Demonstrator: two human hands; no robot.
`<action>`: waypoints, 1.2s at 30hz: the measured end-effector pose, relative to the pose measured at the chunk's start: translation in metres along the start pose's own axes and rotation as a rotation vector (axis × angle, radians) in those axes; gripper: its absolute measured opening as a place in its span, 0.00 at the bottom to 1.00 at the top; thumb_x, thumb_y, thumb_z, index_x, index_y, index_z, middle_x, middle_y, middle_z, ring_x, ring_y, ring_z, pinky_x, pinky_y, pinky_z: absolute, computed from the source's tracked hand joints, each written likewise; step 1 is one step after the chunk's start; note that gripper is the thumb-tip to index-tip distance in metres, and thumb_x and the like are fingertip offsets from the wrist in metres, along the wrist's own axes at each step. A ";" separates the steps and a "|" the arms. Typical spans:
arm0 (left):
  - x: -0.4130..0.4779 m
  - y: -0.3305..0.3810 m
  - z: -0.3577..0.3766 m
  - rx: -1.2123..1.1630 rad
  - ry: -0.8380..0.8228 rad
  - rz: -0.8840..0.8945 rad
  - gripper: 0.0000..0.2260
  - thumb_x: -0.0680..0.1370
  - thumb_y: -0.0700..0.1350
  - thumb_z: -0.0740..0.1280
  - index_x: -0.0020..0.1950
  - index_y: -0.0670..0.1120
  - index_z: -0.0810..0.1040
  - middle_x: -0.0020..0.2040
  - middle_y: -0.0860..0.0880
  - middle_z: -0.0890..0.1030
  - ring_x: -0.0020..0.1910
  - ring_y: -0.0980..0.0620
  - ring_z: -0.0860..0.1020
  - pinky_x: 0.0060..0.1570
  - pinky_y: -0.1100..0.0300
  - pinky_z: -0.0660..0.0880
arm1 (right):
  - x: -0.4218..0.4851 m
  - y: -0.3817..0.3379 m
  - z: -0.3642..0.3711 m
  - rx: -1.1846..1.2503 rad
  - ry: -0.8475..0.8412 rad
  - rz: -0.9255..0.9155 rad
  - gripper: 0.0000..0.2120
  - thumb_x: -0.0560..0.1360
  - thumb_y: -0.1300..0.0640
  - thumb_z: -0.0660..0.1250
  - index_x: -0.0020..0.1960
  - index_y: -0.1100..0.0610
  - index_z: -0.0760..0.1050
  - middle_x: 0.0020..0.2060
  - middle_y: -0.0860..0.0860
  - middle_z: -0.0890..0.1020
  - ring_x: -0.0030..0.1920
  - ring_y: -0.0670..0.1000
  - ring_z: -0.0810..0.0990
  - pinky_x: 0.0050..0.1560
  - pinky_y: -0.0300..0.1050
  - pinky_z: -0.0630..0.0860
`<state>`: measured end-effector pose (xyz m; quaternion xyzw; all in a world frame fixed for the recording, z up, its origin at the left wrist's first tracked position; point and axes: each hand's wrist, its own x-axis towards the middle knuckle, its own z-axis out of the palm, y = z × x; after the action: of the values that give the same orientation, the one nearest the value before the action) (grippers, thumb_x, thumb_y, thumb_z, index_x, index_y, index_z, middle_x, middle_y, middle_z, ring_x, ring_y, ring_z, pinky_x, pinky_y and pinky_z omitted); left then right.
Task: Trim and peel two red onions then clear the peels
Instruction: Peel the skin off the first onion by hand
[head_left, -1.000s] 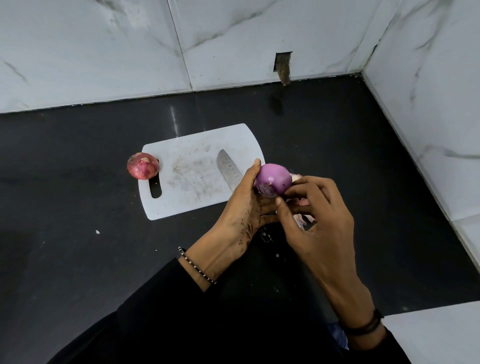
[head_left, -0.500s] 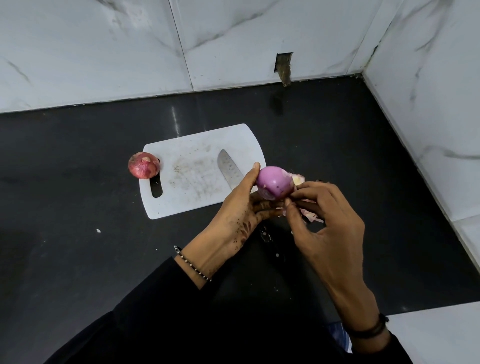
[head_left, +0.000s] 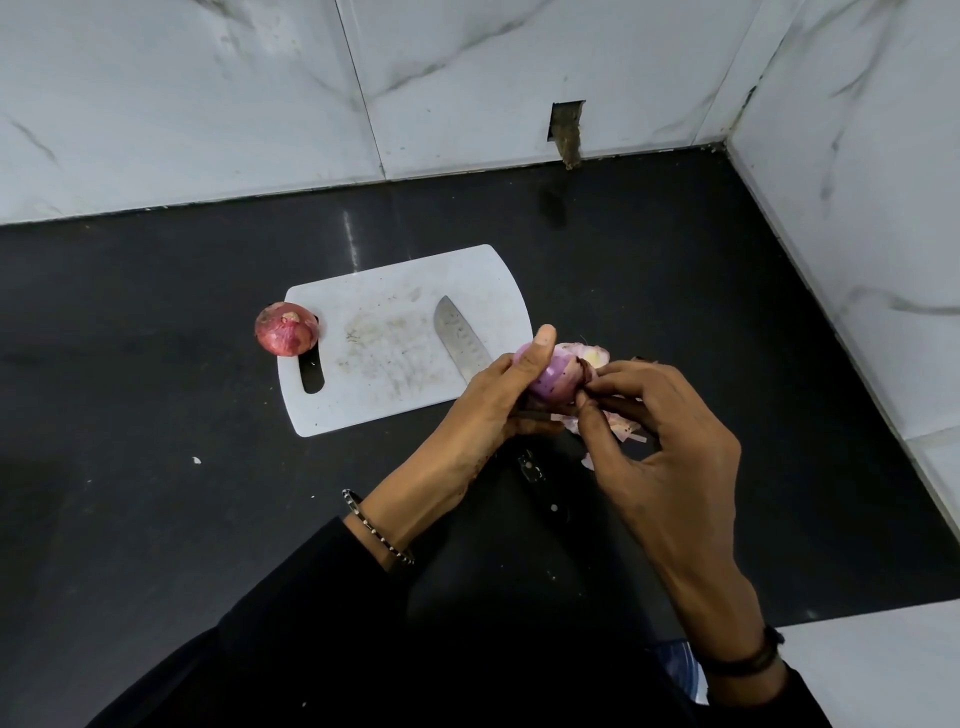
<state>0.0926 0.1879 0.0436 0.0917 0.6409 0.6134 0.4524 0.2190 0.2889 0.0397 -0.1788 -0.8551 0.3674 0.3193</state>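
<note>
Above the board's near right corner, the left hand cups the first red onion, one finger over its top; most of it shows bare, glossy purple. The right hand pinches a dark strip of skin at its side, so peeling here looks nearly done. Loose peels lie on the black counter beneath. The second onion, skin on, sits at the left edge of the white cutting board; the knife rests on the board. Remaining: that onion, then clearing.

- a black desk is seen.
- a white cutting board is laid flat on it.
- an unpeeled red onion is set against the board's left edge.
- peel scraps are scattered right of the board.
</note>
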 end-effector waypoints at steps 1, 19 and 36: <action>0.000 0.000 -0.001 0.002 -0.002 -0.008 0.30 0.75 0.67 0.62 0.64 0.45 0.79 0.56 0.43 0.84 0.55 0.47 0.84 0.63 0.45 0.77 | 0.000 0.000 -0.001 0.006 0.003 0.002 0.07 0.75 0.58 0.71 0.52 0.58 0.81 0.51 0.45 0.80 0.53 0.46 0.81 0.56 0.41 0.79; 0.000 0.001 -0.020 -0.350 -0.109 -0.264 0.35 0.79 0.69 0.53 0.66 0.40 0.77 0.59 0.39 0.83 0.59 0.42 0.82 0.51 0.54 0.81 | 0.010 0.009 -0.028 0.083 0.097 0.207 0.09 0.77 0.60 0.71 0.57 0.55 0.77 0.51 0.44 0.81 0.54 0.40 0.82 0.55 0.31 0.76; -0.006 -0.006 -0.002 -0.534 -0.043 -0.181 0.25 0.72 0.55 0.72 0.64 0.42 0.77 0.59 0.38 0.83 0.61 0.45 0.81 0.67 0.51 0.75 | 0.034 -0.026 0.002 0.632 0.044 0.436 0.23 0.85 0.45 0.46 0.66 0.49 0.76 0.68 0.46 0.78 0.70 0.44 0.74 0.69 0.42 0.69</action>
<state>0.0974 0.1815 0.0407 -0.0755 0.4522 0.7156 0.5271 0.1909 0.2891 0.0718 -0.2569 -0.6344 0.6683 0.2914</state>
